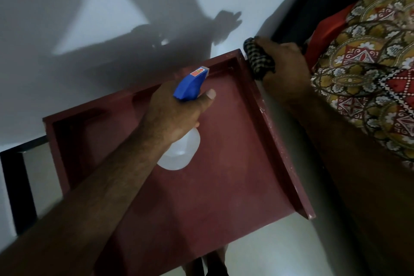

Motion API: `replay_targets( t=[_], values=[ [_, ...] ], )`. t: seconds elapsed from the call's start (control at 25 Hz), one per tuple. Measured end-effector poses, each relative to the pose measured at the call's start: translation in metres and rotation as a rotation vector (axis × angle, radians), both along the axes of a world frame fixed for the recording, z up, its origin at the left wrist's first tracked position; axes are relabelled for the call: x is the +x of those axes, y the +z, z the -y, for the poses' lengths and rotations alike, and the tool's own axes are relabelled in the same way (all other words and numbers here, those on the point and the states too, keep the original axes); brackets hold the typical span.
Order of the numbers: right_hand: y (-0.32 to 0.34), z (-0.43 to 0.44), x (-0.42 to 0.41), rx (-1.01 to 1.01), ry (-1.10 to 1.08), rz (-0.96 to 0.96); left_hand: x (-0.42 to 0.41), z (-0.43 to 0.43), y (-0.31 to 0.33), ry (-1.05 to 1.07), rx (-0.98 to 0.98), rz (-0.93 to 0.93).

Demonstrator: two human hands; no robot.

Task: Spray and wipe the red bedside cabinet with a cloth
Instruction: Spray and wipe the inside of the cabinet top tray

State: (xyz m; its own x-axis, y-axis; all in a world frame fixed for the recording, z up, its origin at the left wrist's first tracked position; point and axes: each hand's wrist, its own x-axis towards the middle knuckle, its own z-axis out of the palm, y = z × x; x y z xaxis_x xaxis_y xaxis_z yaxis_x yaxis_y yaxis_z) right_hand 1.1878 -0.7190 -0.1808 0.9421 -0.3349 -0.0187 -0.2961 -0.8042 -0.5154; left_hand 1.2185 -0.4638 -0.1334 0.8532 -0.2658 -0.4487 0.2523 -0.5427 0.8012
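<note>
Red-brown wood makes up the bedside cabinet [282,141]. It stands with its back against a pale wall [67,6] and sits skewed in the head view, so the back rim climbs from lower left to upper right. Its top is a shallow tray with raised rims along the left, back and right sides.

At the far left a dark frame [18,186] stands just beside the cabinet, low against the wall. Shadows of both arms and the bottle fall across the wall.

Over the middle of the cabinet top, the left hand [172,114] grips the neck of a spray bottle [182,152], with the thumb lying alongside the blue spray head [190,85]. The bottle's clear body hangs below the hand, nearer the viewer. Its long axis rises away from the viewer, and the nozzle points toward the back rim and the wall, angled to the right. The left forearm covers much of the front left part of the top.

At the cabinet's back right corner, the right hand [284,69] clutches a bunched black-and-cream checked cloth [258,58] pressed to the outside of the right rim. The two hands are well apart.

To the right lies a bed covered with a patterned spread [369,63] in red, gold and white, close to the cabinet's side, with a dark headboard [313,6] behind it. Pale floor [268,253] shows in front of the cabinet.
</note>
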Motion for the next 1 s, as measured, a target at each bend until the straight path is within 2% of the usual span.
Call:
replay_targets(
  t=[0.16,0.4,0.56,0.76,0.92,1.0],
  values=[
    [-0.005,-0.031,0.003,-0.123,0.068,0.088,-0.001,-0.002,-0.001,0.011,-0.015,0.001],
    [-0.008,-0.017,0.007,-0.24,0.286,0.038,-0.002,-0.006,-0.001,-0.001,-0.01,0.016],
    [-0.006,-0.011,-0.004,-0.223,0.158,0.067,-0.004,-0.006,0.0,-0.004,-0.02,0.025],
    [-0.003,-0.027,0.005,-0.266,0.302,0.006,-0.007,-0.008,0.002,-0.033,-0.019,0.029],
    [0.001,-0.007,-0.003,-0.191,0.13,0.012,-0.009,-0.012,0.004,-0.044,-0.02,0.015],
    [0.001,-0.012,0.001,-0.149,0.147,0.003,-0.01,-0.013,0.004,-0.047,-0.025,0.012]
  ],
)
